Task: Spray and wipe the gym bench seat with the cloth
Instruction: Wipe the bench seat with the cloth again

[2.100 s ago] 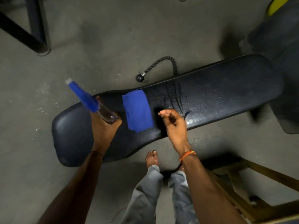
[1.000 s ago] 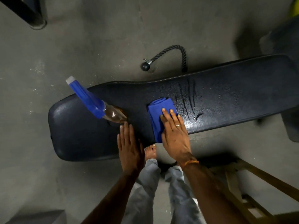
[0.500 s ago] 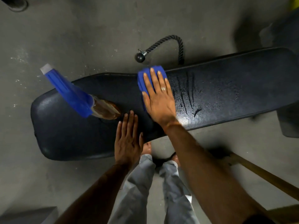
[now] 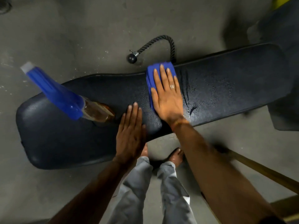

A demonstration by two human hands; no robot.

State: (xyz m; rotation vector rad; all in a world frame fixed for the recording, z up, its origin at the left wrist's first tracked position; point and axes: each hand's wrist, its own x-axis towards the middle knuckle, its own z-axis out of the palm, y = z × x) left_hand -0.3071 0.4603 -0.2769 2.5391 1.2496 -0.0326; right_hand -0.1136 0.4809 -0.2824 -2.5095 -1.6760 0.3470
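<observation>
The black padded gym bench seat [image 4: 226, 81] runs across the view, with wet streaks and droplets to the right of the cloth. My right hand [image 4: 166, 96] lies flat, fingers spread, pressing a folded blue cloth [image 4: 152, 73] onto the seat near its far edge. My left hand [image 4: 131, 135] rests flat and empty on the near edge of the seat. A spray bottle [image 4: 68, 99] with a blue head and brownish clear body stands on the seat left of my left hand.
A black rope handle with a ball end [image 4: 145, 49] lies on the concrete floor behind the bench. A wooden frame [image 4: 267, 177] sits at the lower right. Dark equipment [image 4: 283, 38] stands at the upper right. My bare feet [image 4: 176, 156] are below the bench.
My left hand set the spray bottle down on the seat and now rests flat beside it. My right hand took the cloth and pushed it from the near edge to the far edge.
</observation>
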